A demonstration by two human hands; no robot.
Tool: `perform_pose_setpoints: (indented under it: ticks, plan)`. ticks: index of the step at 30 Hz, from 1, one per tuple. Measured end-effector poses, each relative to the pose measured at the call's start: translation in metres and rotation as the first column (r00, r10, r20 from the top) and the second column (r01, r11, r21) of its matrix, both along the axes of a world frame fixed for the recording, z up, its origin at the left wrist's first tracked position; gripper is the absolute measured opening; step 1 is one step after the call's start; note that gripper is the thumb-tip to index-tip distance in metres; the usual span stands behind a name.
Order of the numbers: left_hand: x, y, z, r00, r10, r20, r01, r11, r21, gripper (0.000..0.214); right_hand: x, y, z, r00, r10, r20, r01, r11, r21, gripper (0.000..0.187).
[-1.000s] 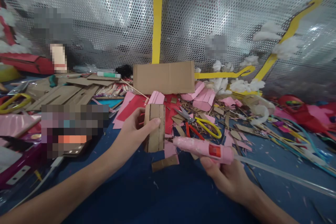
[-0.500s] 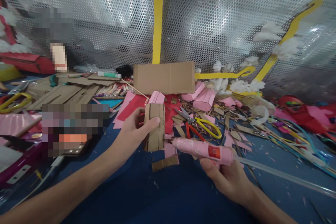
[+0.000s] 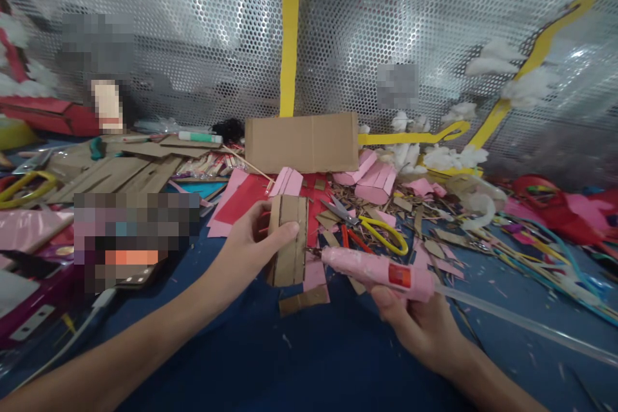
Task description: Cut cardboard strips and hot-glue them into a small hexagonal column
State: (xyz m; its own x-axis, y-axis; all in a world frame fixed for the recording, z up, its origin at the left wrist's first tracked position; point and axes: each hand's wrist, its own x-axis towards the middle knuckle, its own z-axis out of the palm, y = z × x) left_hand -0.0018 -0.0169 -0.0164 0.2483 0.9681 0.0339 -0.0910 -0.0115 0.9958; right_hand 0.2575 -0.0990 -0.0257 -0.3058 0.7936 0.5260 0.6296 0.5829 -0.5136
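Observation:
My left hand (image 3: 255, 232) grips a small folded cardboard piece (image 3: 290, 261), thumb pressed on its front face and fingers behind it. In my right hand (image 3: 420, 318) is a pink glue gun (image 3: 371, 270) with a clear glue stick (image 3: 521, 320) running out of its back. The gun's dark nozzle points left at the cardboard's right edge; whether it touches cannot be made out. Below the piece lies a cardboard strip (image 3: 302, 301) beside pink paper. Scissors with yellow handles (image 3: 386, 235) rest just beyond the gun.
A cardboard box (image 3: 302, 143) stands at the back with yellow strips attached. Pink paper shapes (image 3: 375, 183) and many scraps lie around. Cardboard sheets (image 3: 116, 177) are stacked left, near a purple object (image 3: 46, 296). A perforated metal panel (image 3: 347, 32) closes off the back.
The cardboard piece and my left hand have shifted slightly right and down. The glue gun has moved a little to the right along with the piece's edge.

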Motion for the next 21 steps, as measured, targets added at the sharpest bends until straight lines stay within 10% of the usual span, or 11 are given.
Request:
perform_pose_setpoints:
  ticks: [21]
  plan:
    - [0.001, 0.002, -0.003, 0.991, 0.066, 0.118, -0.058, 0.996, -0.065, 0.051, 0.002, 0.000, 0.001, 0.998, 0.063, 0.010, -0.062, 0.997, -0.052, 0.027]
